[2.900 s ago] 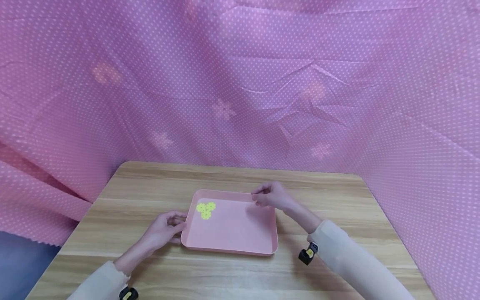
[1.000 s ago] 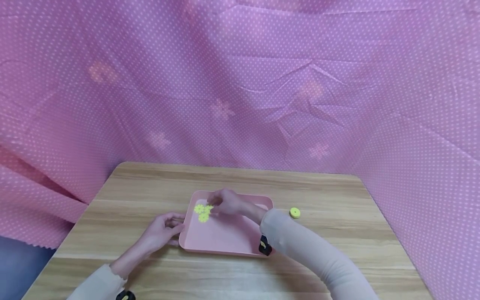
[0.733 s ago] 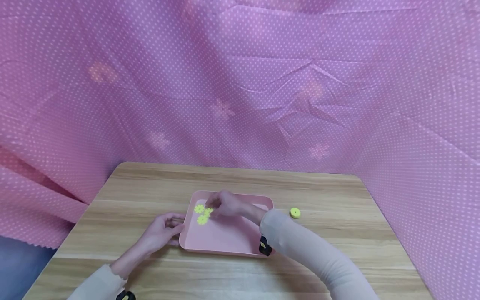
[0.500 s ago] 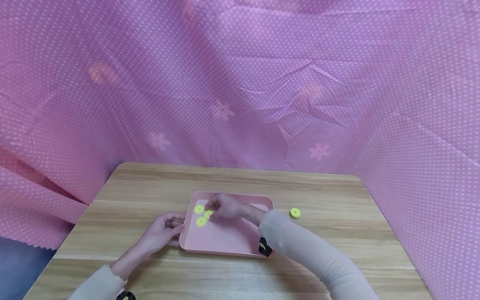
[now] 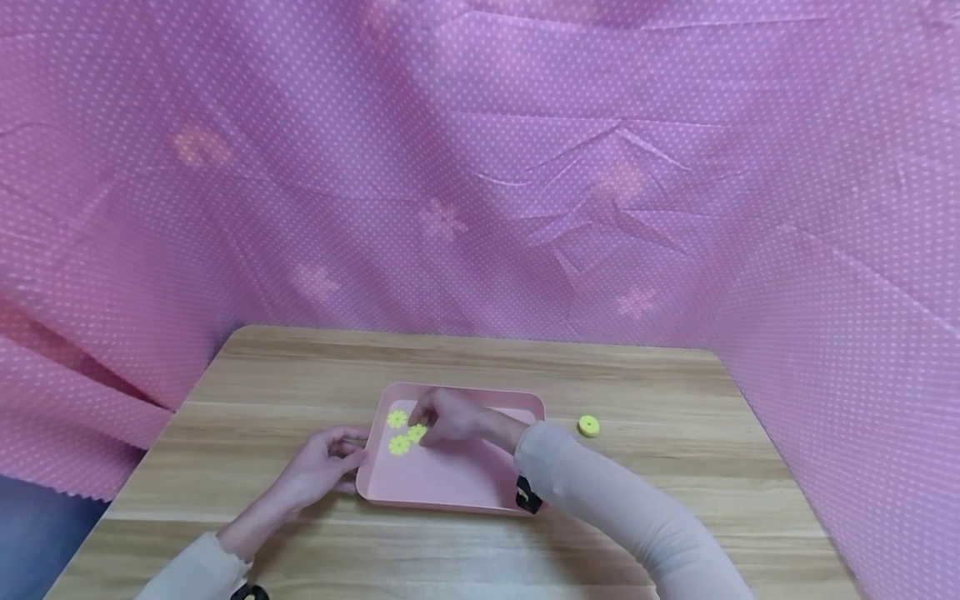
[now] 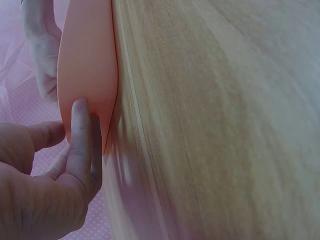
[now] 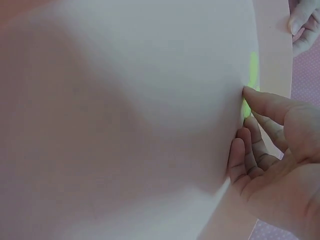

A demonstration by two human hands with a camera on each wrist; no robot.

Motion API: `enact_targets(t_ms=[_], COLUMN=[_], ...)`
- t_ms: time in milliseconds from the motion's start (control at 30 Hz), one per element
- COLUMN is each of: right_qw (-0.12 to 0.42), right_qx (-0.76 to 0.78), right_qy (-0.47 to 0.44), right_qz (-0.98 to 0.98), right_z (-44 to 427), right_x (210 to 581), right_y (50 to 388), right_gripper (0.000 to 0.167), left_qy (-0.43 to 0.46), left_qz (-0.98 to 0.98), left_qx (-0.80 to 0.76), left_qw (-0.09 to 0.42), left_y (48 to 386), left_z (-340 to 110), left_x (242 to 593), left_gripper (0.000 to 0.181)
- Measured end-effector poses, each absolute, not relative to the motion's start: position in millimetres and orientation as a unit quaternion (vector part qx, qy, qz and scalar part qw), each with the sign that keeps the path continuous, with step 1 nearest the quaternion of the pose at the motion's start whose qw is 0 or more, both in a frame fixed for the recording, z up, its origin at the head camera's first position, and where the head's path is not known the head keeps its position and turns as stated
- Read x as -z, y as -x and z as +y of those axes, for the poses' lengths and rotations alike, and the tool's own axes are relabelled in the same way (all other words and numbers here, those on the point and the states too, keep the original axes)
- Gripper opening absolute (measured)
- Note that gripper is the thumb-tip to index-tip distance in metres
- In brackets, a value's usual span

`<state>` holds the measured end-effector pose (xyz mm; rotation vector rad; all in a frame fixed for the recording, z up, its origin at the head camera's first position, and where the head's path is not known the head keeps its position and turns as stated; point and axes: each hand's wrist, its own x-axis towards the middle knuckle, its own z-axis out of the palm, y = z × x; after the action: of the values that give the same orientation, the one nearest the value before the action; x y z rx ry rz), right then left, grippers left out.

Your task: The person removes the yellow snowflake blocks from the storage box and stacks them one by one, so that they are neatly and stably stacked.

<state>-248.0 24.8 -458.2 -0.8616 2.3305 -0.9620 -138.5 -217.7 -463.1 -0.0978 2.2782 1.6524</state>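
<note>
- Left hand (image 5: 321,462) grips pink tray (image 5: 442,485) at left wall.
- Right hand (image 5: 452,415) pinches yellow flower (image 5: 417,433) inside tray; two other flowers (image 5: 400,445) beside.
- Yellow disc (image 5: 588,426) on table (image 5: 450,554).

The tray (image 5: 450,483) is plain pink, its floor paler than its walls. Three flower-shaped pieces (image 5: 400,445) towards its far left corner are bright yellow — so is the round piece (image 5: 588,426) beyond its right edge. The table (image 5: 300,375) shows light brown wood grain. Behind its far edge, the cloth (image 5: 480,258) is pinkish purple — white dots, pink flowers. The sleeves (image 5: 630,508) are off-white.
</note>
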Motion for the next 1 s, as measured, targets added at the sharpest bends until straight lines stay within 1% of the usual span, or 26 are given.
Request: enact_targets(t_ms=[267, 800, 1000], right_qw=[0.229, 0.245, 0.232], right_qx=[0.334, 0.364, 0.365], right_qy=[0.299, 0.298, 0.305], right_qz=[0.864, 0.848, 0.848], right_z=[24.1, 36.0, 41.0], right_x=[459.7, 455.0, 454.0], right_y=[247.0, 247.1, 247.4], right_gripper=[0.025, 0.022, 0.016], left_qy=[0.041, 0.042, 0.045], left_qz=[0.800, 0.804, 0.803], left_qx=[-0.576, -0.572, -0.573], left_qw=[0.163, 0.160, 0.161], left_y=[136.5, 135.5, 135.2], left_z=[-217.9, -217.2, -217.1], left_x=[461.9, 460.1, 460.6], left_gripper=[0.042, 0.041, 0.041])
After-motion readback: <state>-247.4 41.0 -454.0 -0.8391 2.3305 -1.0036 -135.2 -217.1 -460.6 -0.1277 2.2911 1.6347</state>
